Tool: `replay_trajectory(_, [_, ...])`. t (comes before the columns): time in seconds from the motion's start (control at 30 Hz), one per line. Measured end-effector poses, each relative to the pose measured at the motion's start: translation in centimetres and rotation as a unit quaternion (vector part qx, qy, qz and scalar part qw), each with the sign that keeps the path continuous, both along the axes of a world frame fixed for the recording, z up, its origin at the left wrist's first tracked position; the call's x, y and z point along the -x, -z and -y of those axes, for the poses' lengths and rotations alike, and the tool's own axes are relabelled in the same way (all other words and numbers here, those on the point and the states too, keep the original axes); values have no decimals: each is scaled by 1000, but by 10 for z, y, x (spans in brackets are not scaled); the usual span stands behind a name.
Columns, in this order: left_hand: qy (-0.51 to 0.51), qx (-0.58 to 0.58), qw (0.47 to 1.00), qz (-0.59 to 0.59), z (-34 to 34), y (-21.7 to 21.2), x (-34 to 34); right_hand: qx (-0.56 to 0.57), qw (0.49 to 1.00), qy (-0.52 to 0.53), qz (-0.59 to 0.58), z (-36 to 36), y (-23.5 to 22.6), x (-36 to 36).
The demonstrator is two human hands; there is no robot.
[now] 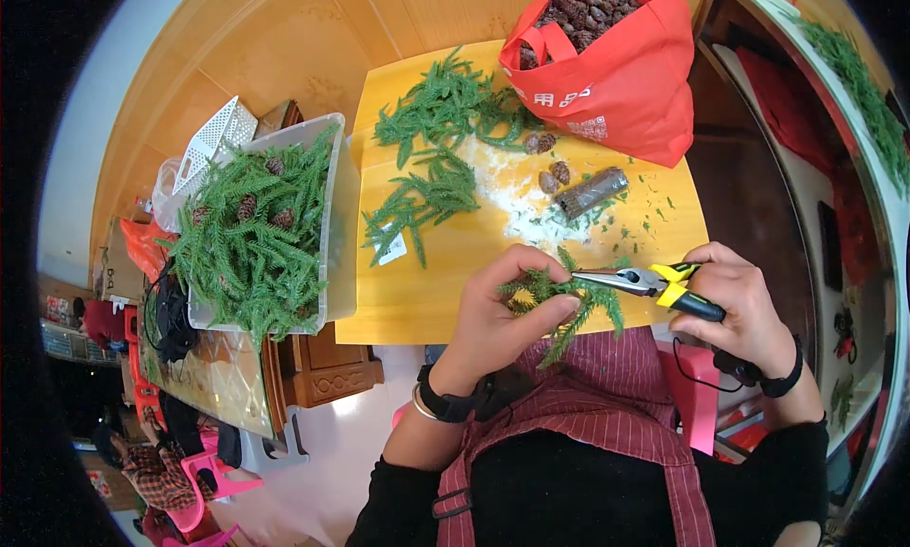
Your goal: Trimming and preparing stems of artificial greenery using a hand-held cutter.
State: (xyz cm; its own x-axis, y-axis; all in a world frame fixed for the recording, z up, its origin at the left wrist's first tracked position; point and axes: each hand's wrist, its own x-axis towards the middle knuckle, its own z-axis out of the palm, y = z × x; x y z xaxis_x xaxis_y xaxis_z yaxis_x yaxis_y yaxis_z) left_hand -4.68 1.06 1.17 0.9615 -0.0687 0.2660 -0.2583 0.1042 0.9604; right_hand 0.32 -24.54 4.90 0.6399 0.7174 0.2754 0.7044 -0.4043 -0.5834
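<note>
Over the front edge of the yellow table [408, 305], my left hand [502, 310] pinches a green artificial pine sprig [569, 324] between thumb and fingers. My right hand [735, 296] is wrapped round the yellow and black handles of a pair of long-nose pliers [635, 280]. The tips of the pliers reach into the sprig beside my left fingertips; what exactly they grip is too small to tell. Beyond my hands lie a dark wrapped roll [592, 192] and loose pine cones [555, 175]. Loose pine sprigs [436, 191] are spread farther back.
A red bag [626, 97] full of pine cones stands at the table's back right. Left of the table is a clear plastic bin [338, 215] heaped with sprigs and several cones. White powder [531, 210] and green clippings are scattered on the tabletop. Another person [161, 471] sits far left.
</note>
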Motion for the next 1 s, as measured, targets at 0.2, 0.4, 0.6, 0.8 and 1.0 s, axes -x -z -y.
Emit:
replay_trajectory(0.2, [-2, 14, 997, -76, 0, 0, 0, 0, 1000, -2, 23, 1, 3, -2])
replay_trajectory(0.4, [13, -26, 999, -18, -6, 1, -3, 15, 999, -38, -8, 0, -3, -5])
replay_trajectory(0.6, [39, -37, 999, 9, -10, 1, -7, 46, 991, -81, -96, 0, -19, -15])
replay_trajectory(0.8, [65, -72, 994, 53, -13, -1, -11, 101, 981, -126, -107, 2, -32, -26])
replay_trajectory(1.0, [55, -99, 989, 97, -13, 0, -15, 104, 986, -130, 16, 0, -42, -30])
